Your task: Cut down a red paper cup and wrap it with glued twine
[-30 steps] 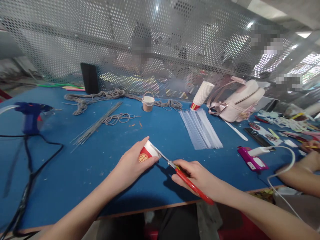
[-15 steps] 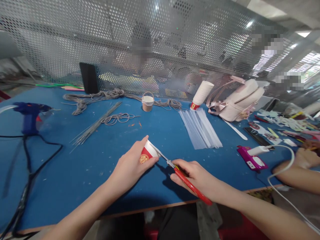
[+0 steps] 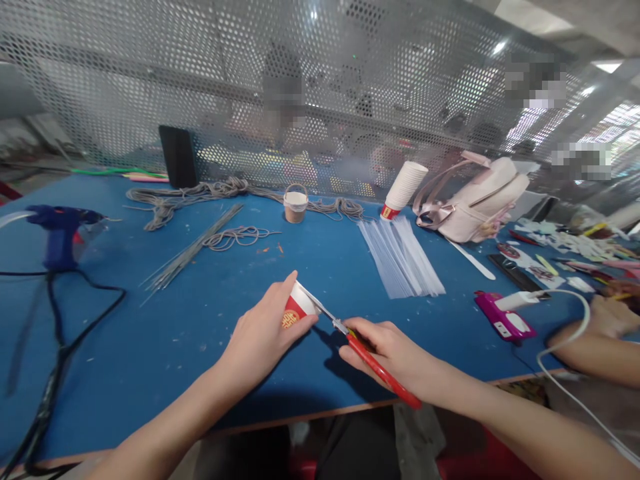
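Table [image 3: 150, 347] is carrying the work, its near edge running below the person's forearms. The left hand [image 3: 263, 323] is pinching the side of one paper cup [image 3: 299, 305] between thumb and fingers; the right hand [image 3: 387, 353] is curling around the handles of one pair of red-handled scissors [image 3: 383, 370]. The cup is being held tilted above the table, nearer the near edge than the far edge, with a blade lying along its white end. Whether the blades are meeting is not showing clearly.

For clean cutting, the left hand should probably be steadying the cup without crushing its wall, its thumb staying clear of the blade line. The scissors should be following the end evenly, the cup being turned into the blades.

By count, largest first: one backpack [image 3: 487, 200] is leaning toward the far right corner; one sheaf of translucent strips [image 3: 405, 260] is lying in front of it and to its left, overlapping too closely for counting; one blue glue gun [image 3: 60, 233] is resting by the left edge; one stack of cups [image 3: 405, 187] is tilting near the far edge, nested too tightly for counting; one small bucket [image 3: 295, 212] is standing toward the far edge's middle.
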`<state>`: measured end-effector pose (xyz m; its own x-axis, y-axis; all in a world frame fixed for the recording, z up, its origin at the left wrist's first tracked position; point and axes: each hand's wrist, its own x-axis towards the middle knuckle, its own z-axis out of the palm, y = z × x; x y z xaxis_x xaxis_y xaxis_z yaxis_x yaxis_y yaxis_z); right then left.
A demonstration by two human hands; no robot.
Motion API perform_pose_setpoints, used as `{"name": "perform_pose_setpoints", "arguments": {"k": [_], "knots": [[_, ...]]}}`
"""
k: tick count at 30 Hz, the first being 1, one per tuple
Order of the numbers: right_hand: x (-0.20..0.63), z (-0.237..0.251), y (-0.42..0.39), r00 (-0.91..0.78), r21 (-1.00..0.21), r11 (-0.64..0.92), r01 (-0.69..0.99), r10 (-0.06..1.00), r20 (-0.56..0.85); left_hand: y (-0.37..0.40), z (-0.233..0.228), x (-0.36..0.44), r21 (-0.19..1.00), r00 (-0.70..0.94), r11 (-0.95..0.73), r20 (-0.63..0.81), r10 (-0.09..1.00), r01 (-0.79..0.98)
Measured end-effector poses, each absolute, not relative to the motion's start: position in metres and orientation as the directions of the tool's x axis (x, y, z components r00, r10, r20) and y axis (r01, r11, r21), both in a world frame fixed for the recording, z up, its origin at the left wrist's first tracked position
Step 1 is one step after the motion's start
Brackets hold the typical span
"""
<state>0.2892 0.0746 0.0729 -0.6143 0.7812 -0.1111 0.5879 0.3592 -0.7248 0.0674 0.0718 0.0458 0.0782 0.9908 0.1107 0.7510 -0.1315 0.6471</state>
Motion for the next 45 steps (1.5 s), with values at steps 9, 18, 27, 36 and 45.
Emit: {"name": "perform_pose_setpoints", "arguments": {"k": [9,18,27,36,45], "knots": [[0.290,0.069,0.075,-0.619,-0.720,0.361,0.593,0.776,-0.120,0.071,0.047,0.071,0.621,0.055,-0.127,0.134,0.989,0.773],[0.295,0.076,0.074,-0.640,-0.716,0.403,0.571,0.764,-0.081,0.078,0.071,0.054,0.915,0.017,0.155,-0.174,0.985,0.373],[0.290,0.071,0.075,-0.610,-0.719,0.390,0.576,0.790,-0.060,0.074,0.074,0.065,0.894,0.019,0.171,-0.196,0.980,0.414],[0.293,0.070,0.075,-0.617,-0.720,0.374,0.585,0.781,-0.095,0.074,0.069,0.065,0.897,0.018,0.185,-0.210,0.978,0.402],[0.290,0.073,0.077,-0.605,-0.692,0.403,0.599,0.794,-0.060,0.076,0.058,0.066,0.817,-0.005,0.008,-0.006,1.000,0.577]]}}
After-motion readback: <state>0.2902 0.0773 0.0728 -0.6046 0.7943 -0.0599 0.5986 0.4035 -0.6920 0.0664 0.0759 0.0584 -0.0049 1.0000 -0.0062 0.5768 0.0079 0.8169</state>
